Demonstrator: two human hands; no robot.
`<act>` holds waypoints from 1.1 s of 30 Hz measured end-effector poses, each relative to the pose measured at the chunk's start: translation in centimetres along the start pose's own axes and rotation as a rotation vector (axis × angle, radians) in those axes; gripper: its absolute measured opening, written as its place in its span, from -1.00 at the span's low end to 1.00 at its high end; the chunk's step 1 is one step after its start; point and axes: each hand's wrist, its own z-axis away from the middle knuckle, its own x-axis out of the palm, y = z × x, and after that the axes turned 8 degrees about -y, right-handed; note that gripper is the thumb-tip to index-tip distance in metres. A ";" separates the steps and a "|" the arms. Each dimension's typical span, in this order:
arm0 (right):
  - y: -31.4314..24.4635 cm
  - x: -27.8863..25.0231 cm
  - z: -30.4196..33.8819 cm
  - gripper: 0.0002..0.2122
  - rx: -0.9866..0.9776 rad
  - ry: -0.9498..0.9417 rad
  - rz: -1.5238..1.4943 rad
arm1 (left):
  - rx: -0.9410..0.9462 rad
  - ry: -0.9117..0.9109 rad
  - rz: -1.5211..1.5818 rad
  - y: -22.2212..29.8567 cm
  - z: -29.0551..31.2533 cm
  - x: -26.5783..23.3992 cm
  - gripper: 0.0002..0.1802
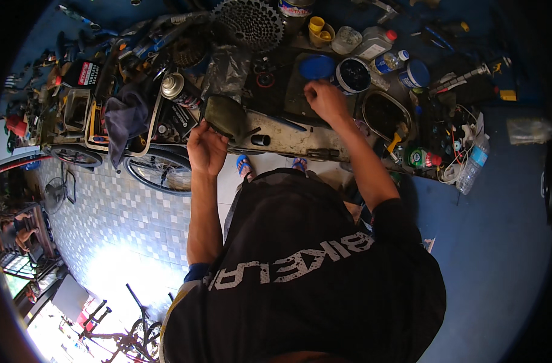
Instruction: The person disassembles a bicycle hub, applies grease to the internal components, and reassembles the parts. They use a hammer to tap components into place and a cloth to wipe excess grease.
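Observation:
My left hand [207, 146] is at the bench's front edge, palm up. Its fingers are closed on the near edge of a dark olive rag [223, 115], which bulges up beyond them. Over the right half of the bench, my right hand [327, 101] is closed, with fingertips curled together; whatever they may hold is hidden. Just beyond that hand stands an open tub of dark grease [353, 76], and a round blue lid [316, 67] lies to its left. A short black cylinder [260, 140] rests at the front edge between my hands.
A spray can [179, 89] stands left of the rag, near a grey cloth [126, 112] draped over a tray. A large cassette [248, 23] lies at the back. Bottles [374, 43] and an oval tray [386, 115] occupy the right. A bicycle wheel [159, 171] is below the bench.

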 end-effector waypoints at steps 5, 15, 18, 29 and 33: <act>-0.8 1.8 2.2 -0.83 0.116 -0.036 0.031 | -0.028 0.025 -0.005 -1.6 -0.9 -4.1 -0.60; -1.2 1.9 0.8 -0.83 0.134 -0.060 0.022 | -0.101 0.179 -0.079 -5.2 -2.7 -5.3 -0.71; -0.6 2.3 0.9 -0.83 0.175 -0.072 -0.051 | -0.121 0.182 -0.070 -5.6 -2.5 -5.0 -0.69; -1.0 1.9 -0.2 -0.78 0.193 -0.128 0.116 | -0.137 0.073 0.070 -5.0 -1.8 -5.7 -0.55; 0.0 1.5 0.1 -0.74 0.286 -0.155 -0.136 | -0.129 0.022 0.061 -4.6 -1.6 -6.3 -0.50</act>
